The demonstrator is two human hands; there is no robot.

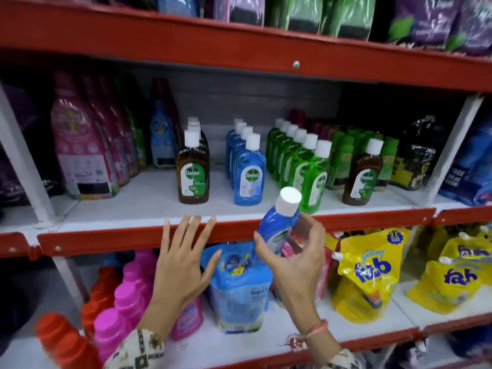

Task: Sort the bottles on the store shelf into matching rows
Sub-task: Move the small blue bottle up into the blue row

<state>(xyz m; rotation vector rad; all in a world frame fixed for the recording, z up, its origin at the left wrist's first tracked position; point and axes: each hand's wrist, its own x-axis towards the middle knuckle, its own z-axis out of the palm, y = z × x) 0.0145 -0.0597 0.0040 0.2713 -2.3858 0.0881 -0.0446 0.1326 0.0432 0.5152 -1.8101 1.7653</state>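
Note:
My right hand (298,259) is shut on a blue bottle (277,225) with a white cap, tilted and held just below the front lip of the middle shelf (133,209). On that shelf stand a row of brown bottles (193,169), a row of blue bottles (249,171) and a row of green bottles (306,166). One lone brown bottle (363,174) stands to the right of the green row. My left hand (181,262) is spread open with its fingertips at the shelf's red front edge, holding nothing.
Pink and purple pouches (85,145) fill the shelf's left end, dark packs (418,155) its right. Below are orange and pink bottles (127,288), a blue refill pouch (239,286) and yellow pouches (370,270). Green and purple packs sit on the top shelf (239,46).

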